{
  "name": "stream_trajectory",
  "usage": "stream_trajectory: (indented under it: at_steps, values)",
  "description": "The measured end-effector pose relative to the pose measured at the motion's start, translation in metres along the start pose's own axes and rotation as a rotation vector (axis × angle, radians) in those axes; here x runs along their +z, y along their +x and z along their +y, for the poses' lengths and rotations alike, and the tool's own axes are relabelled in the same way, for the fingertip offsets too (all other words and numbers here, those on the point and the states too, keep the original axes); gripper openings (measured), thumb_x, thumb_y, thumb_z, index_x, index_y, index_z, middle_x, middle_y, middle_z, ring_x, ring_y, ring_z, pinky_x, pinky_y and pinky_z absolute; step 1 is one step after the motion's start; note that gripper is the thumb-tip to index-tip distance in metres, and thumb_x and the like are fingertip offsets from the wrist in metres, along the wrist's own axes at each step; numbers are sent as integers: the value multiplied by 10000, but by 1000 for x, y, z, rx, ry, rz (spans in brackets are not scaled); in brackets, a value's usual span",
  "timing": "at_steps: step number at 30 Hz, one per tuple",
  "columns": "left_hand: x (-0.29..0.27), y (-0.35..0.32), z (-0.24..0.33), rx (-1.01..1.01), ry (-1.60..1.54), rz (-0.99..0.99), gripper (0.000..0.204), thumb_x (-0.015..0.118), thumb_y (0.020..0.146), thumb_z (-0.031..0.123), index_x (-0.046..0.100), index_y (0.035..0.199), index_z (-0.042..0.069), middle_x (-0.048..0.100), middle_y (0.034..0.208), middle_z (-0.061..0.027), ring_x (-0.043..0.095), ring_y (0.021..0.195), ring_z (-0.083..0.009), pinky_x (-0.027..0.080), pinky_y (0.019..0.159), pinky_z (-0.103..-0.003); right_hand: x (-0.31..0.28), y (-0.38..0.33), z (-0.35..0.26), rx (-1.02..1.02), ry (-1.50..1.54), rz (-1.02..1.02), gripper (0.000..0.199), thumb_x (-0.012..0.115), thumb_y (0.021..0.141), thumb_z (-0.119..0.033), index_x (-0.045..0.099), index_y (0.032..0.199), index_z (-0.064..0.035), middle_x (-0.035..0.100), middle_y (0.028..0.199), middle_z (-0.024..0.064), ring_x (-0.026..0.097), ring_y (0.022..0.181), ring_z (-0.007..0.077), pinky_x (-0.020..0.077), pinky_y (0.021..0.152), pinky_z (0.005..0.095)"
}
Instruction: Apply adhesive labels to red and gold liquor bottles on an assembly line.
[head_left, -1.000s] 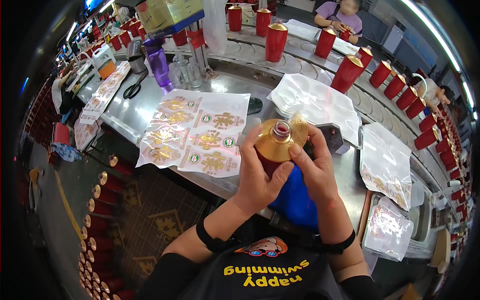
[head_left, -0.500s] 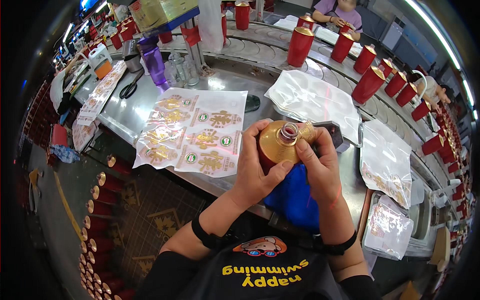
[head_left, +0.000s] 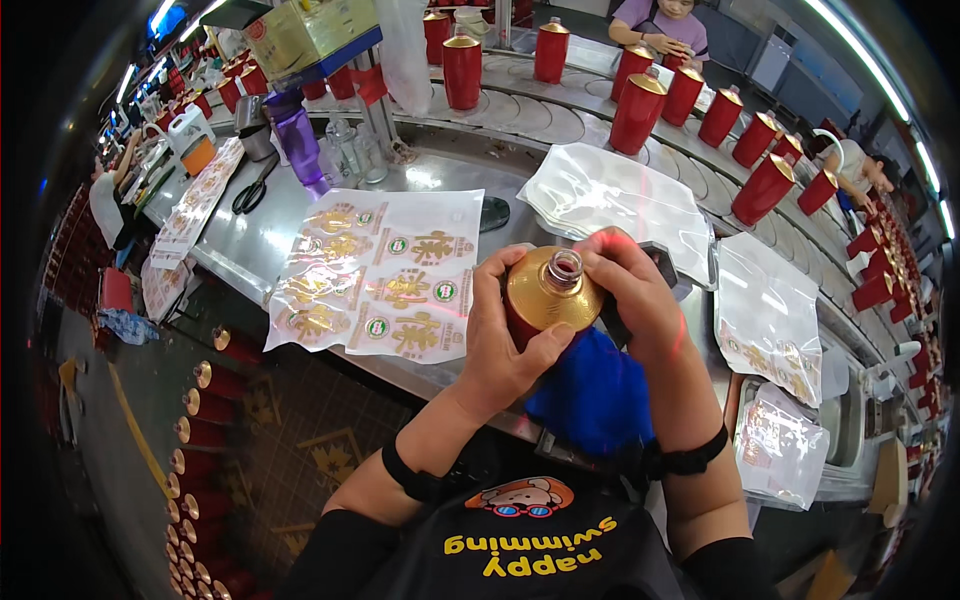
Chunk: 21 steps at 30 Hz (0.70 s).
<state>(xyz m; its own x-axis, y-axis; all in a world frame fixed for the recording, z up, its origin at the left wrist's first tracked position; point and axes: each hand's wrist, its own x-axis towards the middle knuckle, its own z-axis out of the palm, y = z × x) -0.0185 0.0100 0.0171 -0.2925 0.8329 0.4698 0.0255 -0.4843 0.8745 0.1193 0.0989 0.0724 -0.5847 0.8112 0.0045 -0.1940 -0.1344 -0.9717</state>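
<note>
I hold a red bottle with a gold shoulder [head_left: 535, 297] and an open clear neck, tilted toward me above the table edge. My left hand [head_left: 503, 340] is wrapped round its left side, thumb pressed on the near side. My right hand [head_left: 632, 285] is closed against its right and far side, thumb and fingertips by the shoulder; what lies under those fingers is hidden. Below the bottle rests a blue cloth [head_left: 592, 390]. To the left lies a sheet of gold and green stickers [head_left: 440, 215] on the metal table [head_left: 240, 245].
White backing sheets [head_left: 620, 190] lie behind my right hand, more sheets [head_left: 770, 310] to the right. Red bottles [head_left: 638, 112] stand on the curved conveyor [head_left: 530, 110]. Scissors [head_left: 252, 190], a purple tumbler [head_left: 296, 140] and glass bottles [head_left: 365, 155] sit at the back left. A co-worker [head_left: 665, 35] sits across.
My right fingers, which showed a gold-lettered piece beside the bottle's shoulder, have shifted to its far right side, and the piece is out of sight. Conveyor bottles have moved along.
</note>
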Motion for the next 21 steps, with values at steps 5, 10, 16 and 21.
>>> stream_trajectory:
  at_steps: [5,10,16,21]
  values:
    - [-17,8,3,-27,-7,-95,825,756,773,233,282,1408,3,446,1315,-168,501,1184,-246,395,1027,-356,6,-15,-3,-42,-35,-48,389,530,998,-255,539,1305,-16,614,1059,49,558,935,101,441,817,232]
    - [-55,11,7,-152,-214,-279,724,687,889,315,322,1451,41,440,1394,-115,476,1242,-209,374,1048,-343,0,-57,2,-188,-375,-106,520,598,960,-282,481,1361,28,592,1229,126,544,1141,190,403,996,311]
    - [-49,9,2,-161,-170,-221,546,369,1050,404,444,1408,-2,531,1355,-101,488,1233,-168,352,1060,-304,12,-72,7,-437,-891,3,697,729,844,-249,412,1402,23,530,1302,237,514,1201,391,391,1036,431]
    - [-39,9,12,-209,-225,-206,561,381,1047,400,410,1421,-17,523,1353,-118,474,1249,-175,335,1077,-315,16,-79,7,-440,-915,45,696,715,850,-213,397,1425,14,526,1315,222,510,1202,386,396,1030,426]
